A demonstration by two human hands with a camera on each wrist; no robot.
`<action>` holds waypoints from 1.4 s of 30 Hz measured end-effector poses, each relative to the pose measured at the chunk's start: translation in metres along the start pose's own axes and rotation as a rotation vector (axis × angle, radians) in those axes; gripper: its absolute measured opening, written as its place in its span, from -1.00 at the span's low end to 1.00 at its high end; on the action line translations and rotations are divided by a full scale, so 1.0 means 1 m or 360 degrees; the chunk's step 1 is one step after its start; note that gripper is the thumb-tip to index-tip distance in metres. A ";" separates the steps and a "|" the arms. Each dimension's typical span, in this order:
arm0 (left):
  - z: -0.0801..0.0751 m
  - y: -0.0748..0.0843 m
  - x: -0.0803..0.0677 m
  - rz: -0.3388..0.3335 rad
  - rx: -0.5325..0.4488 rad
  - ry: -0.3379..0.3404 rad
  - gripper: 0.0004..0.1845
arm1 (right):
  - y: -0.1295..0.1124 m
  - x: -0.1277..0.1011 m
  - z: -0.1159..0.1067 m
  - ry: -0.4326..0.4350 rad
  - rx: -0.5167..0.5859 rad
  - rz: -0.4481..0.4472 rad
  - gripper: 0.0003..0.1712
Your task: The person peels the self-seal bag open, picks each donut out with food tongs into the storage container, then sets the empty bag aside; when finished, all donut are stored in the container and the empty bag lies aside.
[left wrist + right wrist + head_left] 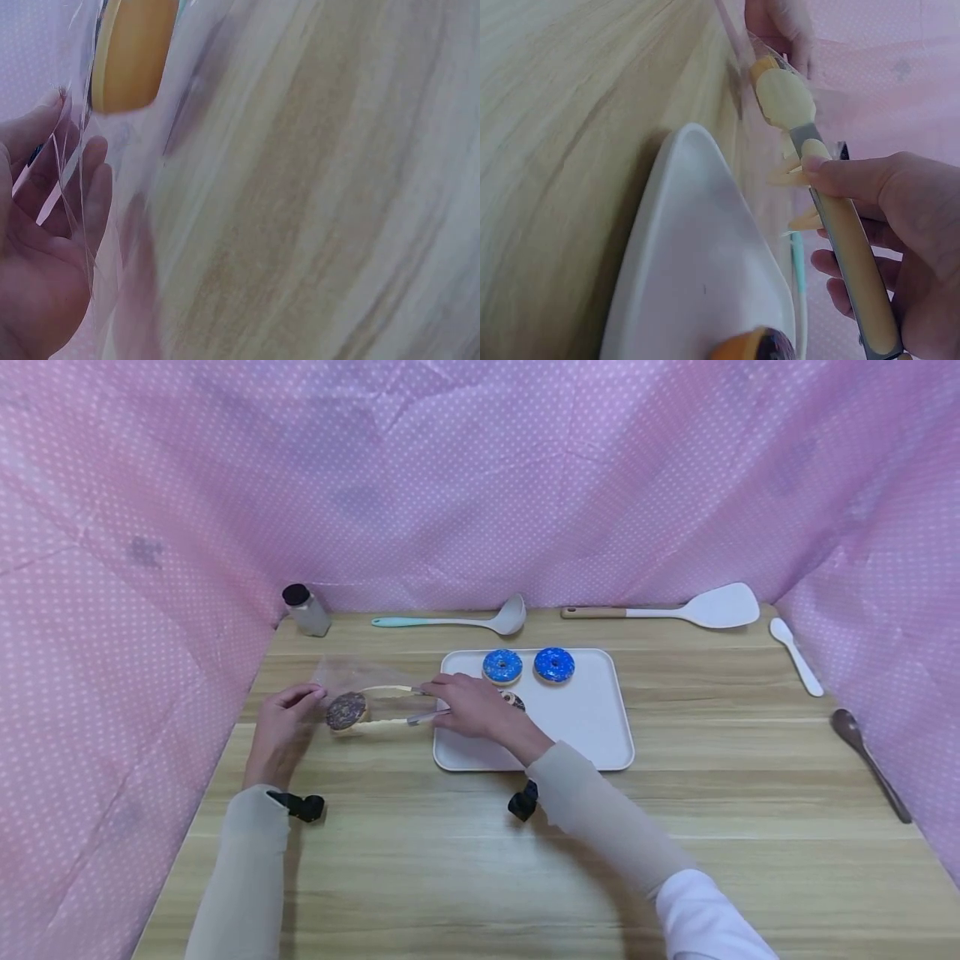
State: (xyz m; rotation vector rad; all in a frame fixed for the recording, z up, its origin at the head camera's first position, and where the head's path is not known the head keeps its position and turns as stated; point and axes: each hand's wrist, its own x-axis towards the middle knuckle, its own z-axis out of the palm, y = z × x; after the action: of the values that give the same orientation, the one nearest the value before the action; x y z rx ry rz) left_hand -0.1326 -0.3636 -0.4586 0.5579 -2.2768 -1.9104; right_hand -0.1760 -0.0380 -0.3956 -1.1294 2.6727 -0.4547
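The right hand [474,706] has its fingers curled tight around a pair of long tongs with yellow handles and silver arms [408,704]. The tongs lie flat and point sideways, out to the left of that hand. At their tips sits a round donut with dark chocolate icing and sprinkles [346,711], inside a clear, thin plastic bag [352,681].

The left hand [283,727] is on the far side of the donut and is the nearer hand to it. Its fingers pinch the edge of the bag, just beside the donut.

The bag lies on the light wooden table [480,860], left of a white tray with round corners [592,714]. Two donuts with blue icing [528,666] sit at the back of the tray.
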 end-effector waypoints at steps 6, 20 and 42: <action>-0.001 0.002 0.000 -0.0080 0.0106 0.0001 -0.44 | 0.013 -0.017 -0.008 0.0023 0.0058 0.0018 -0.36; -0.004 0.004 -0.002 -0.0148 0.0139 0.0004 -0.43 | 0.043 -0.063 -0.027 0.0116 0.0142 0.0035 -0.36; -0.003 0.001 0.000 -0.0137 0.0093 0.0000 -0.40 | 0.099 -0.132 -0.047 0.0254 0.0226 0.0195 -0.30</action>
State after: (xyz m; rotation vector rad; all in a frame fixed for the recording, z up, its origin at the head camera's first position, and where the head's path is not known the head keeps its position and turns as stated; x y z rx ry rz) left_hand -0.1319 -0.3665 -0.4569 0.6738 -2.3519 -1.8865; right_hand -0.1653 0.1319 -0.3778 -0.9192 2.7719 -0.7274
